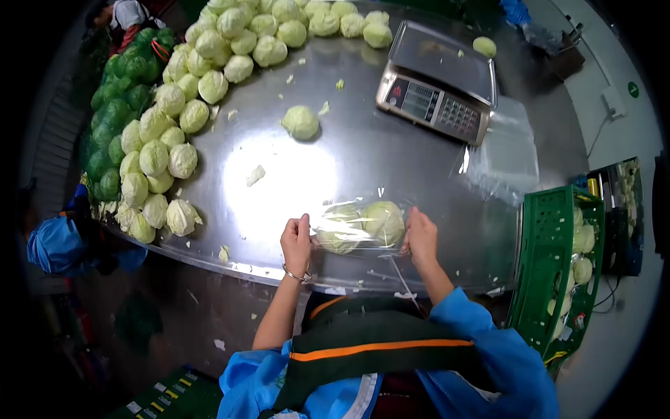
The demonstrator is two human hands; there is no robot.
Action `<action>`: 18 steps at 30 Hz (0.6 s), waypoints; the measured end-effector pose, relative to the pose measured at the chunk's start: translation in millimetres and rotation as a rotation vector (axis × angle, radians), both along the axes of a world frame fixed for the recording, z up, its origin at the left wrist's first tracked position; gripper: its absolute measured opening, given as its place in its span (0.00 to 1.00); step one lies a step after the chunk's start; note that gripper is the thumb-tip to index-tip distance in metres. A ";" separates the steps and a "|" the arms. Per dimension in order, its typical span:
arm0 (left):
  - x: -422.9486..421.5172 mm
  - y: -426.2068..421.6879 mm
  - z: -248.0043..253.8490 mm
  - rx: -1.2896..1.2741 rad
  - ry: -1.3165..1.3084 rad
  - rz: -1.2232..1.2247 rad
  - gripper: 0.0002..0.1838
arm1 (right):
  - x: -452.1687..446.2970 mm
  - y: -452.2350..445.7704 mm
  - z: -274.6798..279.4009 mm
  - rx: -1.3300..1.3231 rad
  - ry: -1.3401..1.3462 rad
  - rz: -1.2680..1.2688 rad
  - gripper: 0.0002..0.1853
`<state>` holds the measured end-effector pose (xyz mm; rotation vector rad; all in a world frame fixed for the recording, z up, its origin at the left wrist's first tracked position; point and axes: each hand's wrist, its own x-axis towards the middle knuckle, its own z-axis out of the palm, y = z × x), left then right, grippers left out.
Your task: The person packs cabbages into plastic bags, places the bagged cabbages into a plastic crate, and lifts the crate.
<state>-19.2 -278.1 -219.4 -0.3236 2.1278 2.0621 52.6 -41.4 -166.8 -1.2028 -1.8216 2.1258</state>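
Two pale green cabbages lie side by side inside a clear plastic bag (361,227) near the front edge of the steel table. My left hand (296,244) is closed on the bag's left end, beside the left cabbage (339,229). At the opposite end, my right hand (421,237) pinches the plastic close to the right cabbage (383,223). The film is stretched between both hands and shines with reflections. A single loose cabbage (301,123) sits farther back on the table.
A large pile of cabbages (154,158) covers the table's left and back, with green net sacks (124,112) behind. A digital scale (440,80) stands back right, beside a stack of clear bags (506,150). A green crate (551,258) holding cabbages is at right. Leaf scraps dot the steel table (265,167).
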 end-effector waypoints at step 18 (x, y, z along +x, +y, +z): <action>-6.4 21.6 37.7 -0.706 0.518 -0.749 0.32 | -149.8 -29.0 65.3 1.055 0.605 0.909 0.22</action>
